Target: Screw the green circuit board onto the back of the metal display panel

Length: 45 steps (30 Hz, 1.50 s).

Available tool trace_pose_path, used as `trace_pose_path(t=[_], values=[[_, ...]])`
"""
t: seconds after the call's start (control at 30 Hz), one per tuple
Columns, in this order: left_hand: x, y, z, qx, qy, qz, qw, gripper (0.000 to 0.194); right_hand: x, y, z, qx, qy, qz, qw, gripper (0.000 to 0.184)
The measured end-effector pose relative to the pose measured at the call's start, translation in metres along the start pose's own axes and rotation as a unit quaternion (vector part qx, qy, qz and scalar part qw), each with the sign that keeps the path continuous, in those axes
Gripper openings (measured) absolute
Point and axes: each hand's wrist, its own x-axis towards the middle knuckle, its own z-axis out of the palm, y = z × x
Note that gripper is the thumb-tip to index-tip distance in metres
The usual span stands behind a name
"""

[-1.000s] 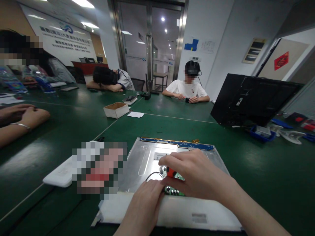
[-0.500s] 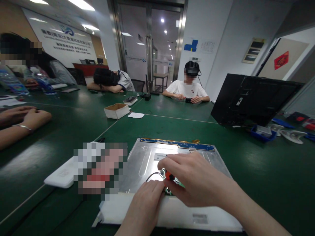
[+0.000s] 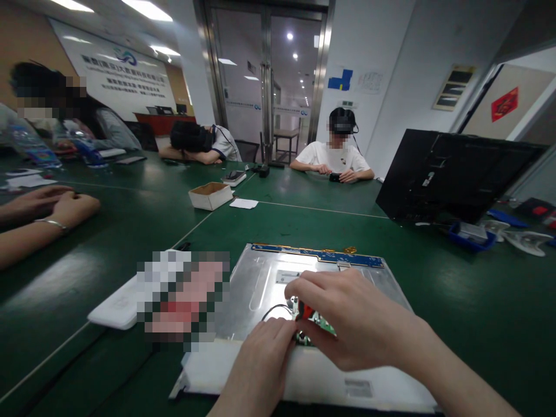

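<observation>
In front of me lies a display panel point(image 3: 260, 289), its metal back up. A blue circuit strip point(image 3: 351, 259) runs along its far edge, and a white strip point(image 3: 324, 370) along the near one. My right hand point(image 3: 347, 318) is closed around a small screwdriver point(image 3: 306, 311) with a red and black handle, over a green circuit board point(image 3: 326, 326). The screwdriver's tip is hidden. Beside it, my left hand point(image 3: 266, 350) rests at the board's left edge with fingers pressed together; whatever is under its fingertips is hidden. A thin black cable point(image 3: 273, 309) curves near the left fingers.
A white device point(image 3: 113, 307) and a blurred-out pinkish object point(image 3: 191, 295) lie left of the panel on the green table point(image 3: 304, 223). Further off are an open box point(image 3: 211, 197), a black monitor point(image 3: 452, 174) and a blue tray point(image 3: 471, 238). Another person's hands point(image 3: 69, 211) rest at left.
The whole view has shifted slightly, so things sit a little further right. The screwdriver's handle shows more black and looks turned. Both hands stay in place on the board.
</observation>
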Motion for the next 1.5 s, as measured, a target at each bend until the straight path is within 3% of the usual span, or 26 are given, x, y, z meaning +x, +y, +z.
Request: trace_pose_path(t=[0.3, 0.5, 1.5], values=[[-0.0032, -0.0015, 0.0022, -0.01, 0.009, 0.014, 1.0, 0.027, -0.0004, 0.0004, 0.0003, -0.039, -0.007, 0.013, 0.999, 0.012], [-0.0024, -0.0001, -0.0007, -0.005, -0.015, 0.005, 1.0, 0.025, -0.0019, 0.0001, -0.0024, -0.019, -0.003, 0.008, 1.0, 0.013], [-0.0026, 0.001, -0.0011, -0.014, -0.023, -0.009, 1.0, 0.026, -0.0003, -0.0016, -0.001, -0.024, -0.002, 0.013, 1.0, 0.01]])
